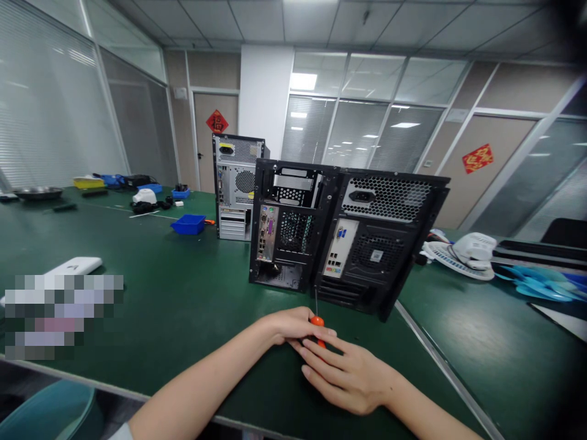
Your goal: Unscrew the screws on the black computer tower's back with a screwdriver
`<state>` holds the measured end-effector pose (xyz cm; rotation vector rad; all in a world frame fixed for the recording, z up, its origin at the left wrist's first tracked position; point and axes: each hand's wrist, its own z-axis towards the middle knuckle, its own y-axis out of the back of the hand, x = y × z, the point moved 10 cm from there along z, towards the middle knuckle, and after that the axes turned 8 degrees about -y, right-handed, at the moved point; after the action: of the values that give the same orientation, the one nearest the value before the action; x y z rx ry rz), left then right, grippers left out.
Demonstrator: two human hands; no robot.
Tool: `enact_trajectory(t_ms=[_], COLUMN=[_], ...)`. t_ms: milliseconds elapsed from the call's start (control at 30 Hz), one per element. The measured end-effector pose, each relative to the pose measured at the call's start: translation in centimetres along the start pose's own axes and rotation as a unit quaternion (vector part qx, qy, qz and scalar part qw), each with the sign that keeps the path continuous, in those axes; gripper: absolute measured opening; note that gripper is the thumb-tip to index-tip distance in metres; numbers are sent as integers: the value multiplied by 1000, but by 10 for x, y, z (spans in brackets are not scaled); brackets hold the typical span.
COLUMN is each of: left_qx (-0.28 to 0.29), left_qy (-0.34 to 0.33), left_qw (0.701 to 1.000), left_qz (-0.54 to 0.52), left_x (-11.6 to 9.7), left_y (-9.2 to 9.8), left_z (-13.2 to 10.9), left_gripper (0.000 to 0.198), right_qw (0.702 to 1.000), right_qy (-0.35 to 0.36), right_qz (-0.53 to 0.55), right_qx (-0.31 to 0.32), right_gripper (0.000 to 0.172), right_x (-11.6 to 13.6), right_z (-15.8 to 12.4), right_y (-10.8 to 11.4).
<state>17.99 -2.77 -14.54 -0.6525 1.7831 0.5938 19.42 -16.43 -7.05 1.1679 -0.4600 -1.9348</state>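
Observation:
A screwdriver with an orange-red handle (317, 321) and a thin dark shaft points away from me, its tip by the lower left edge of the right black computer tower (355, 290). My left hand (293, 325) is closed around the handle from the left. From the right, my right hand (349, 374) has its fingers bent against the lower part of that handle, partly covering it. Left of this tower stands another black computer tower (287, 275), rear side toward me, with an open slot at its top. Whether the tip touches a screw is too small to tell.
Behind stands a grey computer tower (233, 201). A blue bin (189, 224) is left of it on the green table (183, 293). Farther right lie a white fan part (472, 253) and blue fan blades (541, 282). A white device (76, 266) lies left; a teal bucket (55, 409) stands below.

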Motion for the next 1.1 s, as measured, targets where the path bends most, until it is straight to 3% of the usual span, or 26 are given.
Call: enact_trajectory(t_ms=[1100], left_qx=[9], left_qy=[-24], left_qw=[998], left_qz=[49], left_x=[-4], left_y=[2], left_z=[1], left_gripper=[59], right_qw=[999], right_qy=[-11], right_qz=[-35], right_qx=[-37], right_gripper=[20], right_x=[4], right_z=[-7], right_y=[-3])
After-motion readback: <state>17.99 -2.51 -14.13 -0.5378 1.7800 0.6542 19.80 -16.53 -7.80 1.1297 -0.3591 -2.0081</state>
